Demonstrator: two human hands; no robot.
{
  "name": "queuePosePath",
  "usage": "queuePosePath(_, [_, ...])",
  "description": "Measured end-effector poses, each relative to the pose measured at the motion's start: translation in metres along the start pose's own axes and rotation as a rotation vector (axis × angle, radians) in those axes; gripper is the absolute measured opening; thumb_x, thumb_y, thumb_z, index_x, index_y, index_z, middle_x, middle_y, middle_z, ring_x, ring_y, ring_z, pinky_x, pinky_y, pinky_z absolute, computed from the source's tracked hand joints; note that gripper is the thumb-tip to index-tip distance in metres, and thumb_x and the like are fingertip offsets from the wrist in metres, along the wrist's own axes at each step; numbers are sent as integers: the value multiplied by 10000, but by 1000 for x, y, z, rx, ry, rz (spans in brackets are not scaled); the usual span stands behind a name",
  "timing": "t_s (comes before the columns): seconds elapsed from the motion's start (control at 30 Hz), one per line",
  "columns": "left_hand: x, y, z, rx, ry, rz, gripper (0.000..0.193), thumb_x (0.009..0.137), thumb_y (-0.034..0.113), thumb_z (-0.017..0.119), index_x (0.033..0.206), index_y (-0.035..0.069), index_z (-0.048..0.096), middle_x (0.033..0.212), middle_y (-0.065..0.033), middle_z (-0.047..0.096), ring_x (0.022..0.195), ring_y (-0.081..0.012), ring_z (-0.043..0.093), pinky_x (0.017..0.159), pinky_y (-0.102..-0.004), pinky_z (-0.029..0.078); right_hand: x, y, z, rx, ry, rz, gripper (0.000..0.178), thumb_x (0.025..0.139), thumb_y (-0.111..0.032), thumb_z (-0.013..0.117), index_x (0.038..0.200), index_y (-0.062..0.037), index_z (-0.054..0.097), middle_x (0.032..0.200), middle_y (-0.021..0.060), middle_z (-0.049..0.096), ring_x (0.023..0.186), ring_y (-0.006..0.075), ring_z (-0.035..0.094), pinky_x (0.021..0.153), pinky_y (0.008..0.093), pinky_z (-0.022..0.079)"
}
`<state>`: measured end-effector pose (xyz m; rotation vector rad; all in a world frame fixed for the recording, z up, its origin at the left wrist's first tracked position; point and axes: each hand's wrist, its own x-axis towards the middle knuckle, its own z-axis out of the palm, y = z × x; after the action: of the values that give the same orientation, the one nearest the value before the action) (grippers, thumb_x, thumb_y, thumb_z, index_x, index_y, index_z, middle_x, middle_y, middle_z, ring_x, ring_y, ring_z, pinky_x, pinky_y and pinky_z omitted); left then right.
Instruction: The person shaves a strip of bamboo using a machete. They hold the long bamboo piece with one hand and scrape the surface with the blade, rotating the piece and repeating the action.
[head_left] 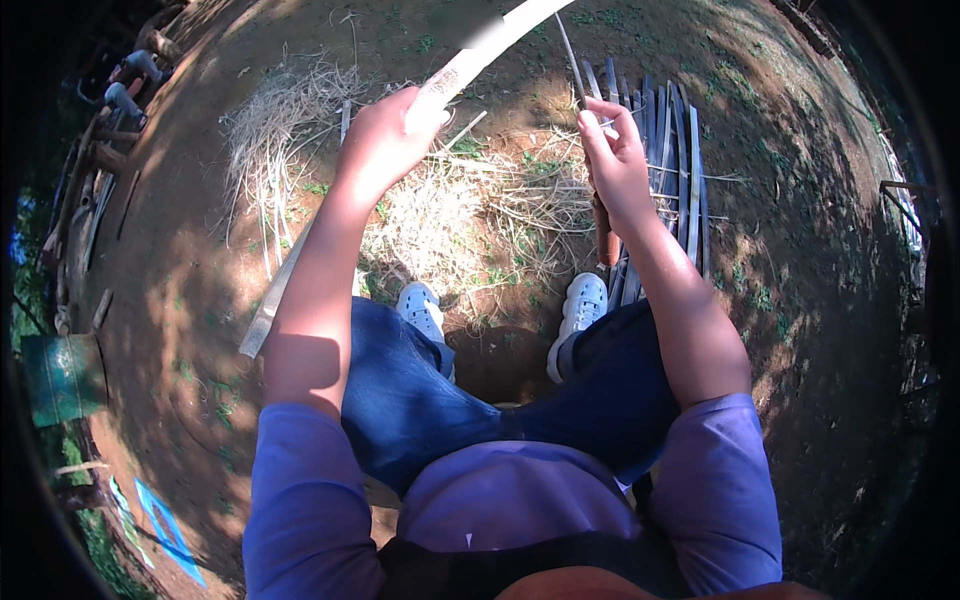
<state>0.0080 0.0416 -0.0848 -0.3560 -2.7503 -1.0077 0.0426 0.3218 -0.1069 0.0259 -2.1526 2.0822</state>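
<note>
My left hand (385, 135) is closed around a long pale strip, which looks like split bamboo (520, 25). Its upper part curves up to the right and leaves the picture; the lower end slants out from behind my left forearm. On the other side, my right hand (622, 165) grips a knife with a brown handle (607, 240). The handle lies beside my wrist, and a thin blade points upward from my pinched fingers. The blade and strip come near each other at the top edge; contact cannot be made out.
Pale shavings (440, 220) cover the ground in front of my shoes (578, 310), with another heap (280, 130) to the left. Several long dark strips (665, 150) lie at the right. A green container (65, 375) stands far left, and a person (130, 85) is at the upper left.
</note>
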Motion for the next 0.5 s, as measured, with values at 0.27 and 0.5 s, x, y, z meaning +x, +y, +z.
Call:
queuePosePath(0.27, [1, 12, 2, 107, 31, 19, 273, 893, 336, 644, 1038, 106, 652, 815, -178, 690, 764, -377, 678, 658, -449, 505, -24, 19, 26, -12, -272, -47, 215, 1001, -167, 622, 1184, -59, 590, 661, -85, 488, 564, 1, 377, 522, 214, 281])
queuePosePath(0.5, [-1, 14, 0, 204, 33, 4, 306, 918, 368, 648, 1095, 119, 660, 785, -140, 690, 713, -286, 688, 655, -389, 506, -21, 3, 17, 66, -378, 120, 245, 1040, -238, 545, 1218, -70, 542, 770, -55, 500, 681, 27, 433, 576, 206, 329])
